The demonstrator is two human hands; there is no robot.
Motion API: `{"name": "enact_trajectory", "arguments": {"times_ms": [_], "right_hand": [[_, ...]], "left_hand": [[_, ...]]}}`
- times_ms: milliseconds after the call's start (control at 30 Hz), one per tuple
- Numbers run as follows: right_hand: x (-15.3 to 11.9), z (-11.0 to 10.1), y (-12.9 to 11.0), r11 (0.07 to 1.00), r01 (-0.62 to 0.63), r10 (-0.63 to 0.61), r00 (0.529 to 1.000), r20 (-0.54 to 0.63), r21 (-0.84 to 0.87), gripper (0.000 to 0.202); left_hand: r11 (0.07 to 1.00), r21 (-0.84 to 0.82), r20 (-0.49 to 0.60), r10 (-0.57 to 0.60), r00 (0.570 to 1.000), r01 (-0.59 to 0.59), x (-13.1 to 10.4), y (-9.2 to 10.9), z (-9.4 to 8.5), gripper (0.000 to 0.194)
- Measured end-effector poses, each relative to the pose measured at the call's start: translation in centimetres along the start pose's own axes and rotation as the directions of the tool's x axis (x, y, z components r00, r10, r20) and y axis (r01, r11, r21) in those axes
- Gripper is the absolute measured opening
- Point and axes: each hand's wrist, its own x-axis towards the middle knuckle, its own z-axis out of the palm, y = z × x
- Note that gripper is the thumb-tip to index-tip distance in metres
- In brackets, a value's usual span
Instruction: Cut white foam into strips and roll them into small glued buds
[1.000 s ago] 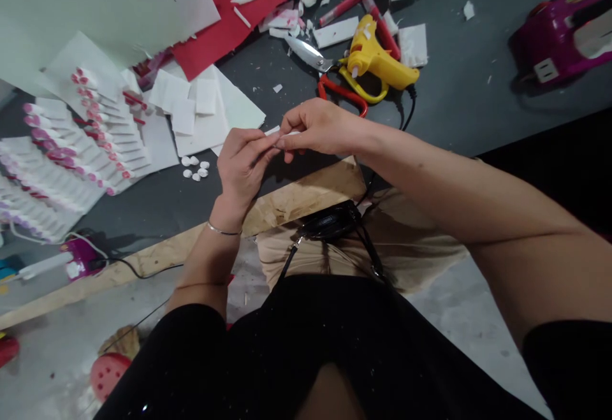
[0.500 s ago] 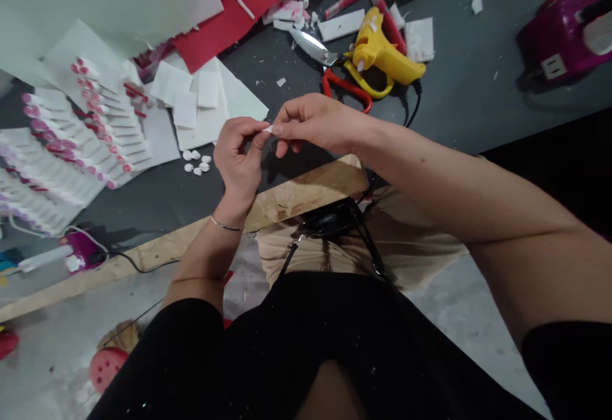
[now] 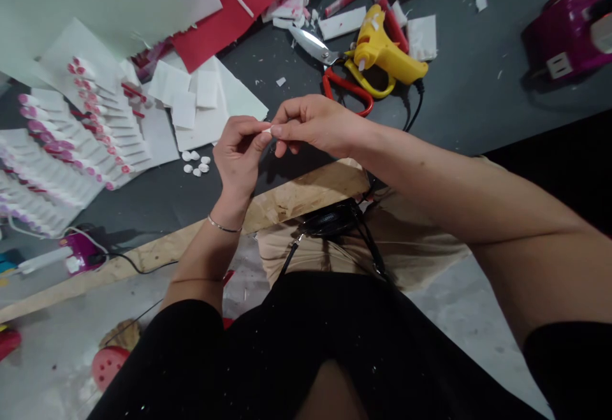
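The white piece (image 3: 267, 131) sits near the middle of the frame, a little above centre, held up over the dark table (image 3: 454, 108) between the two hands. Only a small sliver of it shows; its full shape is hidden by the fingers. It looks thin and very light, probably soft, likely to crease or squash under a hard grip rather than slip, so a light hold by its ends with the fingertips should suit it best. The left hand (image 3: 239, 152) has it pinched between thumb and forefinger, tips brought together on it with a gap behind them, the other fingers folded toward the palm. The right hand (image 3: 315, 123) meets it from the other side, thumb and forefinger also closed to a pinch on the piece, the lower fingers loosely curled beneath. The fingertips of both hands nearly touch. The left forearm rises from lower left, a bracelet (image 3: 224, 225) at the wrist; the right forearm slants in from the right edge, its wrist fairly straight, back of the hand upward. Left of the left hand lie small white blobs (image 3: 204, 167), with white squares (image 3: 183, 111) above them; scissors (image 3: 312, 46) and a glue gun (image 3: 389, 57) lie above the right hand.
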Motion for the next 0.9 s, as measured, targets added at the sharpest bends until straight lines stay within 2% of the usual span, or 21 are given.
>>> {"name": "enact_trajectory", "arguments": {"times_ms": [67, 133, 233, 367, 467, 533, 667, 800, 900], "right_hand": [[0.0, -0.2, 0.1, 0.999, 0.005, -0.004, 1.0, 0.012, -0.036, 0.027], [0.0, -0.2, 0.2, 0.996, 0.026, -0.026, 1.0, 0.006, -0.09, 0.024], [-0.4, 0.0, 0.3, 0.968, 0.122, -0.137, 0.989, -0.053, -0.221, 0.018], [-1.3, 0.2, 0.0, 0.841, 0.259, -0.332, 0.94, -0.074, -0.474, 0.013], [-1.6, 0.1, -0.1, 0.778, 0.291, -0.375, 0.926, -0.039, -0.557, 0.015], [-1.6, 0.0, 0.1, 0.793, 0.297, -0.369, 0.929, -0.032, -0.532, 0.018], [-1.0, 0.1, 0.6, 0.894, 0.254, -0.289, 0.956, -0.043, -0.37, 0.024], [-0.5, 0.3, 0.6, 0.977, 0.123, -0.133, 0.99, -0.045, -0.175, 0.032], [-0.3, 0.3, 0.3, 0.999, 0.01, -0.01, 1.0, 0.002, -0.049, 0.033]], "left_hand": [[1.0, 0.013, 0.053, -0.01, 0.999, 0.009, 0.2, 0.3, -0.4, 0.033], [0.999, 0.031, 0.061, -0.007, 0.998, 0.005, 0.2, 0.6, -0.6, 0.031], [0.999, 0.032, 0.052, -0.039, 0.998, 0.037, 0.0, 0.5, -0.4, 0.035], [0.992, -0.047, 0.053, -0.111, 0.992, 0.114, -0.2, -0.7, 0.2, 0.043], [0.989, -0.091, 0.032, -0.116, 0.993, 0.119, -0.2, -1.6, 0.4, 0.044], [0.988, -0.117, 0.013, -0.095, 0.995, 0.096, -0.1, -2.0, 0.4, 0.043], [0.986, -0.155, 0.025, -0.057, 0.998, 0.061, -0.1, -1.9, 0.3, 0.04], [0.993, -0.114, 0.025, -0.032, 0.999, 0.035, -0.2, -1.0, 0.3, 0.042], [0.997, -0.08, 0.002, -0.003, 1.0, 0.004, -0.2, -0.4, 0.2, 0.041]]}}
